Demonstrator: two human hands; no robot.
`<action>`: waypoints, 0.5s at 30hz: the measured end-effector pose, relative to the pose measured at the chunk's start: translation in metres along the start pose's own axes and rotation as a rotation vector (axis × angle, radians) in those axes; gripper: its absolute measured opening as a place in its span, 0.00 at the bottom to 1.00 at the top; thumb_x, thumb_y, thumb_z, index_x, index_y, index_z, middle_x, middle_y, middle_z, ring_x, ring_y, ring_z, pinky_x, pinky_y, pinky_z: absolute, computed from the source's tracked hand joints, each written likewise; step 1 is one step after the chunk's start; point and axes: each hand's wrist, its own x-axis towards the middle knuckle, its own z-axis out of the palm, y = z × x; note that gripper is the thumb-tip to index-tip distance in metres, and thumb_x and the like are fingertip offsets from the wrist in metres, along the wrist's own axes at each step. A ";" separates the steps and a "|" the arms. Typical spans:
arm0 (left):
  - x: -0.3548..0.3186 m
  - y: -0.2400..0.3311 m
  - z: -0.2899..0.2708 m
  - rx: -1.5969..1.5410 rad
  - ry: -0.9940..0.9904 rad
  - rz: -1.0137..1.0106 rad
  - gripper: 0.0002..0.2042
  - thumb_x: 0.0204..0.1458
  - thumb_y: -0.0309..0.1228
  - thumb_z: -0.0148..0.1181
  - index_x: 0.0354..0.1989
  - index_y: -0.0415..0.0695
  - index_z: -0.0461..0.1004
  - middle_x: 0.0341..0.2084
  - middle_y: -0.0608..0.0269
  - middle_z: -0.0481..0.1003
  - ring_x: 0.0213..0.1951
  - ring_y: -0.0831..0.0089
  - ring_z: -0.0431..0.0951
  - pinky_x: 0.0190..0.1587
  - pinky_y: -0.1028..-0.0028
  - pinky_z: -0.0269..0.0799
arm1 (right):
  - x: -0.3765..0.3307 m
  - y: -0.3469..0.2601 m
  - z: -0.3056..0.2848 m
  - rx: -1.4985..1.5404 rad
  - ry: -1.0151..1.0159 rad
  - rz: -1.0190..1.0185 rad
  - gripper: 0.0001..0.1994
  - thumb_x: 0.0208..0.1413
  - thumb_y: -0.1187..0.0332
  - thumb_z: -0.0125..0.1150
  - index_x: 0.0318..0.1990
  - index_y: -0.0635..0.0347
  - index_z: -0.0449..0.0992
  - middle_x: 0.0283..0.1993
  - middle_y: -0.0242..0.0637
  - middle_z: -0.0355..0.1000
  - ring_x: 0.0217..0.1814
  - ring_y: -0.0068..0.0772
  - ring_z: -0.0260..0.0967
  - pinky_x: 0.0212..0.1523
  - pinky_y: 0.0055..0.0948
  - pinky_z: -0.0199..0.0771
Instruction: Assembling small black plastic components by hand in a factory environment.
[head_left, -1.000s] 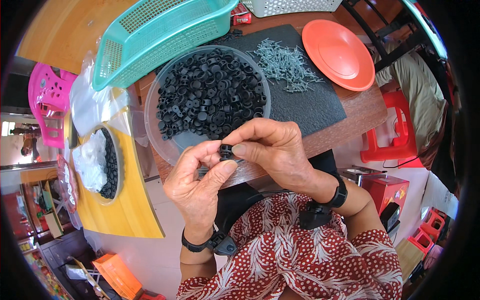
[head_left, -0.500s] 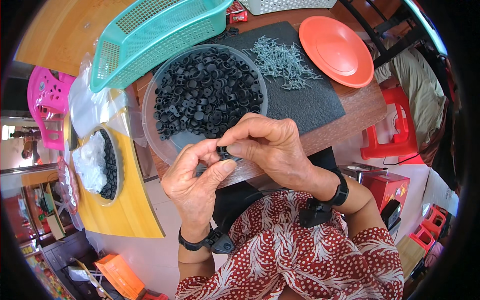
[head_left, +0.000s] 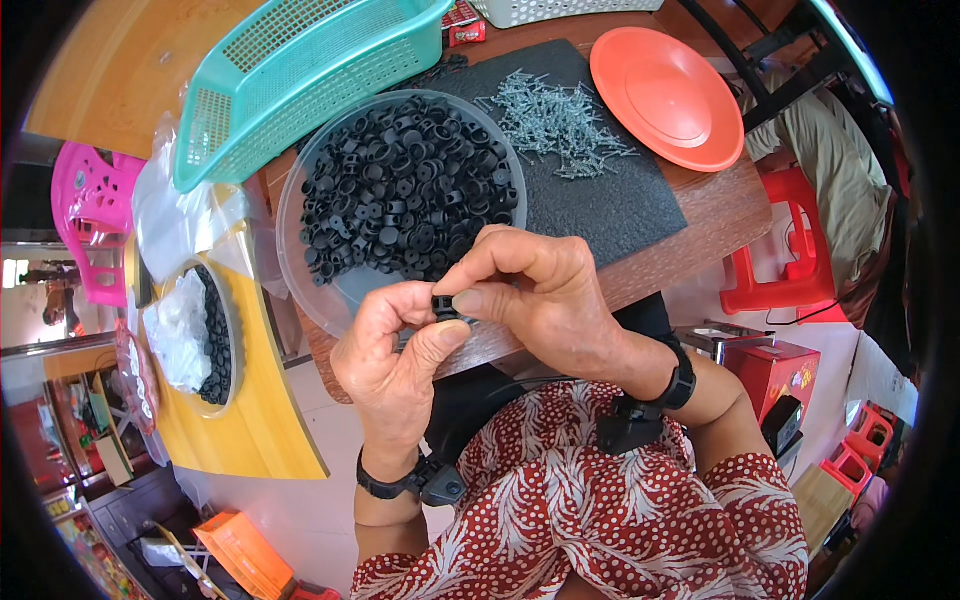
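A small black plastic part [head_left: 445, 307] is pinched between both hands at the table's near edge. My left hand [head_left: 392, 345] grips it from the left with thumb and forefinger. From the right, the thumb and forefinger of my right hand [head_left: 543, 302] close on its upper side; fingertips cover much of it. Just beyond the hands is a clear round tub [head_left: 288, 237] with many similar black plastic parts [head_left: 405, 185]. Right of the tub, a heap of silver screws [head_left: 560, 125] lies on a dark mat [head_left: 610, 215].
A turquoise basket [head_left: 225, 150] stands behind the tub, an orange plate [head_left: 670, 98] at the far right of the table [head_left: 725, 215]. At left, a yellow board [head_left: 270, 425] bears another tub of black parts [head_left: 222, 340] and plastic bags. A red stool [head_left: 780, 270] stands right.
The hands keep their pinch on the black part, barely shifting. The table and its things sit slightly more to the left in the picture.
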 end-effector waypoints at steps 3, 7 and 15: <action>0.000 -0.002 0.000 0.009 -0.006 0.014 0.12 0.44 0.25 0.67 0.35 0.34 0.72 0.24 0.69 0.73 0.27 0.85 0.69 0.30 0.85 0.66 | -0.001 -0.001 0.000 -0.022 0.005 -0.042 0.03 0.46 0.80 0.60 0.30 0.66 0.75 0.27 0.34 0.70 0.30 0.19 0.67 0.30 0.21 0.66; 0.001 -0.001 -0.001 -0.001 -0.033 -0.008 0.13 0.45 0.26 0.67 0.36 0.33 0.71 0.25 0.66 0.73 0.26 0.83 0.69 0.29 0.86 0.66 | -0.005 0.001 0.004 -0.013 0.054 -0.035 0.03 0.45 0.81 0.59 0.29 0.65 0.74 0.26 0.33 0.69 0.29 0.21 0.66 0.30 0.22 0.66; 0.003 0.000 0.001 -0.135 -0.015 0.011 0.14 0.41 0.25 0.69 0.35 0.35 0.72 0.25 0.68 0.72 0.26 0.84 0.68 0.30 0.85 0.66 | 0.001 0.004 -0.001 -0.130 0.015 -0.239 0.08 0.44 0.85 0.61 0.32 0.65 0.76 0.31 0.33 0.70 0.31 0.18 0.67 0.31 0.17 0.66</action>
